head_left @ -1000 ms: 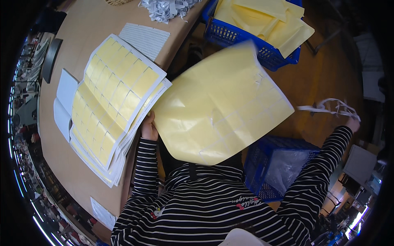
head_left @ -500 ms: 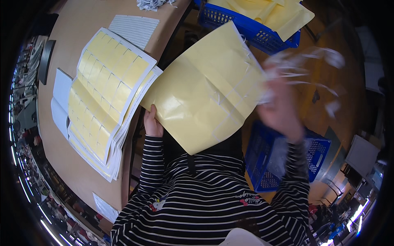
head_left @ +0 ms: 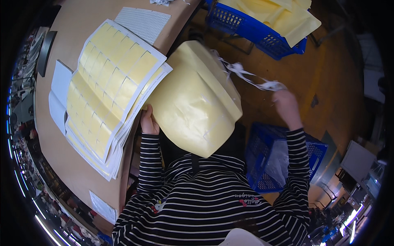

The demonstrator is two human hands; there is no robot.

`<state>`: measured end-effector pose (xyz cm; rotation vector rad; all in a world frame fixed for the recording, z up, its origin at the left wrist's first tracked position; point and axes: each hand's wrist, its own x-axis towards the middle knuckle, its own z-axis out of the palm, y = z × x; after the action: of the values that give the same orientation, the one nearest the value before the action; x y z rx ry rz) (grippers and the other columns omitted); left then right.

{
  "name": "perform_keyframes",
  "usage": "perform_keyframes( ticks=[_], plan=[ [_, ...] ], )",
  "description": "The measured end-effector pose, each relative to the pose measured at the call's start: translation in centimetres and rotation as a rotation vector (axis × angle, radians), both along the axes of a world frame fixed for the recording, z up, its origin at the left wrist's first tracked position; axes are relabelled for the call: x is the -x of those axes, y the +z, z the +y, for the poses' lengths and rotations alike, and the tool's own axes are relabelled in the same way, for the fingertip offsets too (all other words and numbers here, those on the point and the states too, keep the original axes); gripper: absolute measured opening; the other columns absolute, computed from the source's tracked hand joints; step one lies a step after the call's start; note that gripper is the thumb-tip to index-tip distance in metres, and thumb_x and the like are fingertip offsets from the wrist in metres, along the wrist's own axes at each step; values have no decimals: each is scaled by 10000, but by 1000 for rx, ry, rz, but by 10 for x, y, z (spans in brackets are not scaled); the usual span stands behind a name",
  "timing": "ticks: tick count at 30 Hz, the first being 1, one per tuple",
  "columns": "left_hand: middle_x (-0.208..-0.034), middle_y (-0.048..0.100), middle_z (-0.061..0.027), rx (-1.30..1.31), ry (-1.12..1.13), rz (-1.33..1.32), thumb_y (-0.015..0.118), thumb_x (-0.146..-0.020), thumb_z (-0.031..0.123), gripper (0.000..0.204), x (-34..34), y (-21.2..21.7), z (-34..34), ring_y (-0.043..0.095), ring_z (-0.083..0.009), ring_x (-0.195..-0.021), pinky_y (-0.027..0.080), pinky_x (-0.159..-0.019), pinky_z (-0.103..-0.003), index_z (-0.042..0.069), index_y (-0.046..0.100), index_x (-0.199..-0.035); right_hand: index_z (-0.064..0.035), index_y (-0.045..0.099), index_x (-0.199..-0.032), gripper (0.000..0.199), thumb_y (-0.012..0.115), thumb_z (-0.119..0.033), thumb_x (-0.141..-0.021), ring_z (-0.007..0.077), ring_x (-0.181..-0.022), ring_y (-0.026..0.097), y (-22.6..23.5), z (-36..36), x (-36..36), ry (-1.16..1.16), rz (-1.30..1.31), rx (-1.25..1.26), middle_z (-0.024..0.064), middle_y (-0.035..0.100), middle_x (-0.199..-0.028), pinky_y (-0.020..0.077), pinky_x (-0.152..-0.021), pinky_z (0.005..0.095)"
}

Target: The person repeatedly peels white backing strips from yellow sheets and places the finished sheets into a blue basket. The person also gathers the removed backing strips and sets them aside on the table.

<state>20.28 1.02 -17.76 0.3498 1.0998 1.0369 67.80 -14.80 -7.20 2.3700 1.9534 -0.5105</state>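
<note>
The right hand has swung back, pinching a white strip and peeling it off the yellow sheet; the left hand is gripping the sheet's edge, steadying it.

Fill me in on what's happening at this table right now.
A person in a striped top holds a large yellow sheet at its lower left edge with the left hand. The right hand is out to the side, pulling a thin white strip that runs from the sheet's upper right edge. A stack of sheets with yellow label squares lies on the brown table. A blue crate stands on the floor below the right arm, and another blue crate with yellow sheets is farther off.
</note>
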Motion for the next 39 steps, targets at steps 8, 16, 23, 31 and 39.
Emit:
perform_keyframes(
  ticks=[8, 16, 23, 31, 39],
  plan=[
    [-1220, 602, -82, 16, -53, -212, 434, -1022, 368, 436, -28, 20, -21, 610, -183, -1081, 521, -908, -309, 24, 482, -1286, -190, 591, -1263, 524, 528, 14, -784, 270, -1111, 539, 41, -13, 110, 250, 254, -309, 101, 512, -1342, 415, -1021, 437],
    [-1088, 671, -77, 167, -437, 128, 665, -874, 41, 340, -71, 56, -114, 638, -148, -970, 499, -854, -274, -26, 578, -1196, -186, 684, -1015, 269, 633, -131, -758, 218, -1105, 493, -14, -4, 163, 374, 355, -363, -7, 557, -1265, 382, -1046, 439],
    [-1054, 683, -97, 2, -469, 167, 654, -889, 52, 298, -93, 56, -62, 654, -151, -901, 514, -813, -268, -56, 600, -1162, -92, 650, -958, 215, 562, -42, -769, 249, -1075, 512, 28, 6, 133, 204, 272, -396, 66, 570, -1152, 392, -1021, 472],
    [-873, 713, -88, -258, -657, 412, 690, -880, 97, 221, -132, 43, -20, 654, -105, -727, 525, -655, -244, -67, 661, -1025, -138, 623, -1213, 484, 605, -32, -741, 250, -1106, 507, -3, 19, 163, 214, 223, -398, -32, 545, -1306, 415, -1024, 412],
    [-897, 712, -84, -252, -666, 436, 686, -889, 111, 239, -113, 40, -23, 659, -103, -751, 527, -671, -239, -60, 652, -1051, -98, 650, -1046, 364, 615, -6, -696, 253, -1107, 534, 9, -16, 119, 238, 456, -267, 34, 597, -1125, 408, -1022, 432]
  ],
)
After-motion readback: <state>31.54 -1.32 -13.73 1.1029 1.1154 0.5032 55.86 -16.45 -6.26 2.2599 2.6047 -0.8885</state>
